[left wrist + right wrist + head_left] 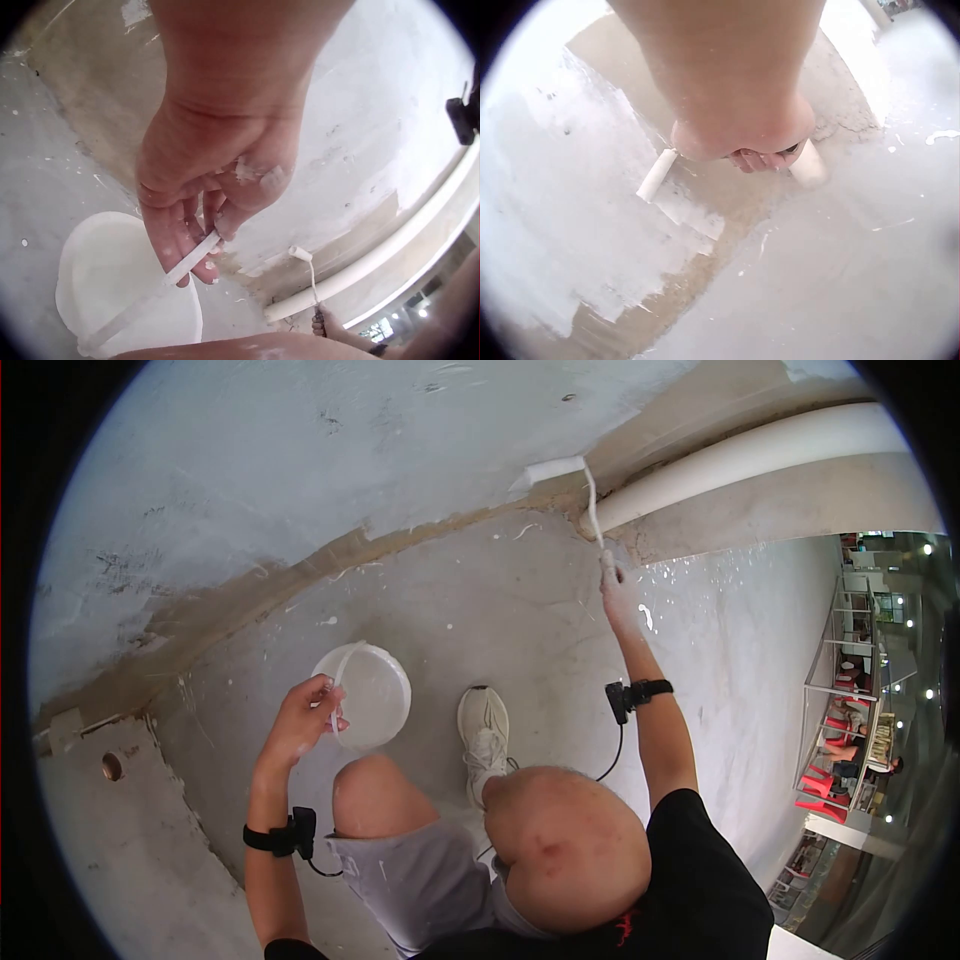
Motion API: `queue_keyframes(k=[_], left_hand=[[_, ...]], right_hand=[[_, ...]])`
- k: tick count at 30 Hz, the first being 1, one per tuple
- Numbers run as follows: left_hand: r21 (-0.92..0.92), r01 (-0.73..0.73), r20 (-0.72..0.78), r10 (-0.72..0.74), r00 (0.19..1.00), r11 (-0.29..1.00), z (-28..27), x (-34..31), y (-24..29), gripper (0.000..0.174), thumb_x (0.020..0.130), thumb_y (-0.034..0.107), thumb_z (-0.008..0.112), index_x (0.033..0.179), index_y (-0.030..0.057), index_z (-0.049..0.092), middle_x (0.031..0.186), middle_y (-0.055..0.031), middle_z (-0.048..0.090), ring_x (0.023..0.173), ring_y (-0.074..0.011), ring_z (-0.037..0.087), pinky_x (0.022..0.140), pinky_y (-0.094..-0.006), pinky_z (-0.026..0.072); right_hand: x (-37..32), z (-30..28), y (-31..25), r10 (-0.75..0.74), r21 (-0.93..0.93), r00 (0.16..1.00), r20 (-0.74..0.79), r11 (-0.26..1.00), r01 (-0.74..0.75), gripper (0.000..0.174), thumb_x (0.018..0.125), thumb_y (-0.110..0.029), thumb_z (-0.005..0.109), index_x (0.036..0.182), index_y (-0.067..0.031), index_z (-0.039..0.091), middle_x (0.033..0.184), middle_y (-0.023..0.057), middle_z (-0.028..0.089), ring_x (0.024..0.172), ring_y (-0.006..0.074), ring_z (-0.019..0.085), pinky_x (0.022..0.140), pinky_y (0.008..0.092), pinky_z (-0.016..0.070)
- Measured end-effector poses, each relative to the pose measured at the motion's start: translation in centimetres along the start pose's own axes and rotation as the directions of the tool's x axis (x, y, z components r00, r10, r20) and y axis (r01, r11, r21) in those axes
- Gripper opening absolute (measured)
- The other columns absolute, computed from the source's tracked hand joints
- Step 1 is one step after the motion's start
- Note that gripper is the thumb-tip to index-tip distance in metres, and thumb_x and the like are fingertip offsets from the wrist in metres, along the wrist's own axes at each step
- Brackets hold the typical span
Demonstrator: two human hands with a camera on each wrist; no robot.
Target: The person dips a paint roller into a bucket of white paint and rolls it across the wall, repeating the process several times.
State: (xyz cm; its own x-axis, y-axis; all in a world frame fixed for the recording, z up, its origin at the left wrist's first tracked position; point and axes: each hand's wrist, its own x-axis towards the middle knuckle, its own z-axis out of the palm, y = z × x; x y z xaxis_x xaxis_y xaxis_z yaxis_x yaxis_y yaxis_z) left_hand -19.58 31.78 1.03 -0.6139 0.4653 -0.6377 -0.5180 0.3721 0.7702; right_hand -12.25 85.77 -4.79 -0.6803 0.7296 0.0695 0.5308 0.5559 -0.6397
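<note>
My right hand (618, 592) grips the handle of a small paint roller (556, 469), whose white sleeve lies against the lower wall near the pipe. In the right wrist view the roller sleeve (657, 175) sits at the edge of the white paint, and the curled fingers (757, 160) partly hide the handle. My left hand (303, 718) holds the white handle (191, 257) of a bucket (385, 695) between thumb and fingers. Whitish paint shows inside the bucket (112, 277). Dried white flecks mark the left hand (225, 165).
A bare brown strip (300, 575) runs along the wall's foot. A thick white pipe (760, 465) stands in the corner at the right. Paint drops spot the grey floor (450, 580). My shoe (484, 725) is beside the bucket. Red chairs (820, 805) are far right.
</note>
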Motion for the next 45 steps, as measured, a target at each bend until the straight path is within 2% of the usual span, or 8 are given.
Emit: queue_keyframes(k=[5,6,13,15,18,21,29,45], left_hand=[[-0.001,-0.018,0.018,0.018,1.000,1.000,-0.5,0.3,-1.0,0.018,0.096,0.020,0.057,0.092,0.0023,0.058,0.077,-0.0027,0.057,0.066,-0.0120,0.061,0.062,-0.0264,0.0555],[-0.011,-0.026,0.012,0.026,1.000,1.000,-0.4,0.2,-0.9,0.017,0.096,0.019,0.057,0.092,0.0022,0.058,0.077,-0.0029,0.057,0.065,-0.0121,0.061,0.062,-0.0263,0.0555],[-0.003,-0.016,0.008,0.016,1.000,1.000,-0.6,0.3,-1.3,0.017,0.095,0.019,0.058,0.093,0.0022,0.058,0.076,-0.0035,0.058,0.066,-0.0124,0.061,0.062,-0.0262,0.0555],[0.005,0.000,0.009,0.000,1.000,1.000,-0.6,0.2,-1.1,0.017,0.095,0.019,0.058,0.093,0.0023,0.058,0.076,-0.0037,0.058,0.066,-0.0128,0.061,0.062,-0.0264,0.0555],[0.012,0.006,-0.004,-0.006,1.000,1.000,-0.4,0.1,-0.6,0.017,0.095,0.018,0.058,0.092,0.0012,0.058,0.076,-0.0041,0.057,0.065,-0.0126,0.061,0.060,-0.0263,0.0541],[0.006,-0.003,-0.003,0.003,1.000,1.000,-0.5,0.0,-0.4,0.018,0.095,0.018,0.057,0.093,0.0001,0.057,0.075,-0.0044,0.057,0.065,-0.0120,0.060,0.059,-0.0260,0.0527],[0.048,-0.024,0.032,0.023,0.999,0.999,-0.7,0.2,-0.5,0.016,0.095,0.018,0.057,0.092,0.0019,0.058,0.078,-0.0041,0.058,0.066,-0.0129,0.062,0.060,-0.0255,0.0548],[0.016,0.012,0.028,-0.012,1.000,1.000,-0.4,0.7,-1.2,0.015,0.095,0.016,0.058,0.095,0.0016,0.059,0.078,-0.0035,0.057,0.067,-0.0125,0.062,0.063,-0.0274,0.0574]], right_hand=[[-0.3,-4.0,-5.5,0.082,0.311,0.996,0.042,0.946,-0.091,0.064,0.092,-0.056,0.054,0.061,-0.0003,0.045,0.056,0.0018,0.038,0.054,0.0126,0.038,0.050,0.0336,0.0315],[-0.4,-4.2,-5.9,0.069,0.322,0.995,0.069,0.943,-0.087,0.053,0.090,-0.061,0.052,0.064,-0.0151,0.045,0.057,-0.0067,0.038,0.045,0.0047,0.032,0.041,0.0232,0.0231],[3.7,1.5,4.7,0.129,-0.040,0.985,0.110,0.991,-0.126,0.053,0.089,-0.061,0.053,0.065,-0.0140,0.046,0.056,-0.0058,0.039,0.045,0.0068,0.034,0.041,0.0249,0.0257],[5.1,3.2,6.2,0.196,-0.259,0.979,0.051,0.950,-0.177,0.075,0.087,-0.068,0.046,0.073,0.0049,0.057,0.064,0.0123,0.056,0.066,0.0292,0.052,0.066,0.0436,0.0421],[5.1,3.5,5.6,0.237,-0.101,0.965,0.108,0.969,-0.227,0.050,0.088,-0.058,0.056,0.063,-0.0158,0.046,0.053,-0.0058,0.037,0.043,0.0081,0.033,0.039,0.0262,0.0240],[1.9,1.0,0.5,0.395,0.085,0.893,0.214,0.903,-0.420,0.049,0.088,-0.057,0.057,0.063,-0.0171,0.044,0.053,-0.0064,0.037,0.042,0.0070,0.031,0.038,0.0261,0.0227],[-0.9,-8.2,-9.2,0.351,0.296,0.893,0.281,0.854,-0.429,0.050,0.085,-0.062,0.058,0.066,-0.0182,0.046,0.055,-0.0074,0.036,0.041,0.0047,0.027,0.038,0.0232,0.0179],[2.5,-1.2,-0.2,0.415,0.093,0.884,0.215,0.892,-0.442,0.056,0.082,-0.065,0.059,0.062,-0.0138,0.052,0.055,-0.0044,0.043,0.045,0.0077,0.036,0.042,0.0269,0.0278]])
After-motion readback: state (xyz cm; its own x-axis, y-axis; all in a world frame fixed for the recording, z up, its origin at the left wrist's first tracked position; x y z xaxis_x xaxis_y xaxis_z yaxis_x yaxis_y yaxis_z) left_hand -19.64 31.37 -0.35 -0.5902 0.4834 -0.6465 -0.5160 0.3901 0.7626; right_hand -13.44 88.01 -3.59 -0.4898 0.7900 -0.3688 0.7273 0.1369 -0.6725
